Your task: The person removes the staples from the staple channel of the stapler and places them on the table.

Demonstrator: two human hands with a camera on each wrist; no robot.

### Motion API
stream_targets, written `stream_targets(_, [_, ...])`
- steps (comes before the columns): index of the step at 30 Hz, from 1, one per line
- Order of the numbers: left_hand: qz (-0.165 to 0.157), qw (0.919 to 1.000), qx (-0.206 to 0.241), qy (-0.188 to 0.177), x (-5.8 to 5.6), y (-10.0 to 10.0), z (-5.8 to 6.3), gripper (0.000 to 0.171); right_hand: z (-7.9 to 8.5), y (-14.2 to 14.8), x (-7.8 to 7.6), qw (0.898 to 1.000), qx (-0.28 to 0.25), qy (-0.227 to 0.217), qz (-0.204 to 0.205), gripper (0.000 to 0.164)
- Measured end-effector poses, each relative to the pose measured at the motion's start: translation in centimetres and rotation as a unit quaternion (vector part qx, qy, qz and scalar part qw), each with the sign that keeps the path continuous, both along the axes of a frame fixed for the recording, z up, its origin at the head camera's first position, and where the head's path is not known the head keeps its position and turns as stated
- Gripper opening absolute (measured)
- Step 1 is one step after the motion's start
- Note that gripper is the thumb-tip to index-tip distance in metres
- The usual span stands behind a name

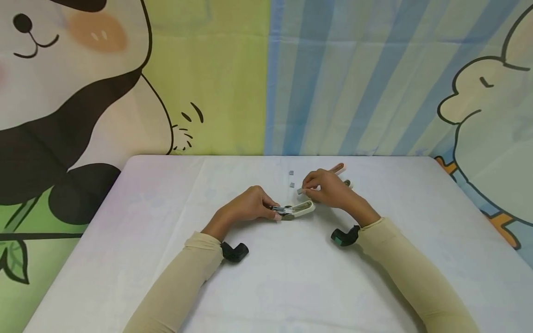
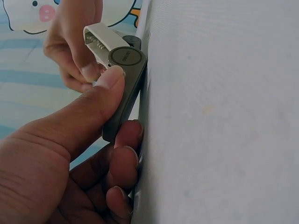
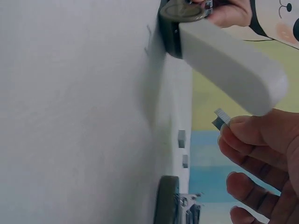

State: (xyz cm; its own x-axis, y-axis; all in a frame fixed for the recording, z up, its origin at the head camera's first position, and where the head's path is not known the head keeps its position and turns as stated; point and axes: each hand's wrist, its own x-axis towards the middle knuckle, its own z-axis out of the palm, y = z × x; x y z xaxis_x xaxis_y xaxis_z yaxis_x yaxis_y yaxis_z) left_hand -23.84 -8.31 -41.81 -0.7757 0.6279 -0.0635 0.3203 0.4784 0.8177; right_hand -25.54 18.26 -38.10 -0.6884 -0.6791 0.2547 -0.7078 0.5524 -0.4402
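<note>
My left hand grips a small stapler low over the white tabletop. The stapler's cream top is swung away from its grey base, and its metal staple channel shows. In the left wrist view my left thumb presses the base near the round pivot. My right hand pinches a short strip of staples between thumb and fingertips. It is just beyond the stapler's raised cream top, apart from it. The other right fingers are loosely bent.
Two more staple strips, a farther one and a nearer one, lie left of my right hand. Behind that hand are a pinkish open stapler and another stapler, mostly hidden. A cartoon-printed cloth hangs behind the table.
</note>
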Motion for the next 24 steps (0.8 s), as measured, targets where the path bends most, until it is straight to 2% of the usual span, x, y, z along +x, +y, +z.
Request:
stream_targets(5, [0.002,1.0,-0.004,0.006,-0.1,0.2,0.1,0.025,-0.2,-1.1,-1.3,0.998,0.049,-0.03,0.011,0.009])
stream_targets(12, [0.0,1.0,0.001,-0.009,-0.1,0.0,0.0,0.026,-0.4,-1.8,-2.4,0.995,0.066,-0.051,0.046,0.009])
stream_targets(20, [0.005,0.9999,0.002,-0.013,-0.2,-0.1,-0.2,0.025,-0.1,-2.5,-2.5,0.987,0.144,-0.075,0.005,0.006])
stream_targets(24, [-0.001,0.9999,0.006,-0.012,-0.1,-0.1,-0.2,0.024,0.1,-2.4,-2.2,0.985,0.154,-0.072,0.0,0.005])
